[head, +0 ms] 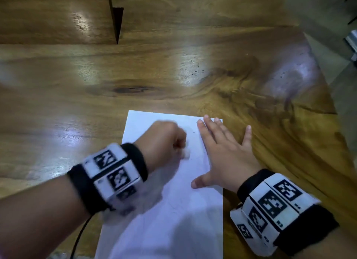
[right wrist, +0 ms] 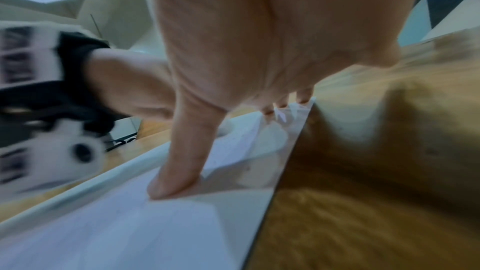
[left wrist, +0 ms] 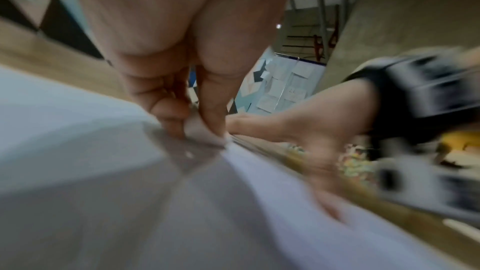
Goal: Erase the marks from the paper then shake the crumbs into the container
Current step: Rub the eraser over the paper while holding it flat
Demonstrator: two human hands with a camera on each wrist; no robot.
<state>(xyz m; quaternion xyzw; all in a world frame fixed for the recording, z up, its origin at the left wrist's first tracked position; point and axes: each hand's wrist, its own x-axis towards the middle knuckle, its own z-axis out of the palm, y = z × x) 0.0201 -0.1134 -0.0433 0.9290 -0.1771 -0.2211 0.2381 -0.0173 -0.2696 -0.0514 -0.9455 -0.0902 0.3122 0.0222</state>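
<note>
A white sheet of paper [head: 170, 216] lies on the wooden table [head: 173, 75], near its front right. My left hand [head: 164, 140] is curled into a fist over the sheet's upper half and pinches a small white eraser [head: 186, 154] against the paper [left wrist: 78, 171]; the eraser [left wrist: 200, 130] shows between thumb and fingers in the left wrist view. My right hand [head: 224, 152] lies flat with fingers spread on the paper's right edge, the little finger on bare wood. Its thumb [right wrist: 176, 176] presses the sheet [right wrist: 130, 233]. Faint pencil marks remain near the eraser. No container is in view.
A dark gap and a raised wooden step [head: 116, 22] run across the far left of the table. The table's rounded right edge [head: 328, 96] drops to a grey floor. A black cable [head: 81, 237] hangs from my left wristband.
</note>
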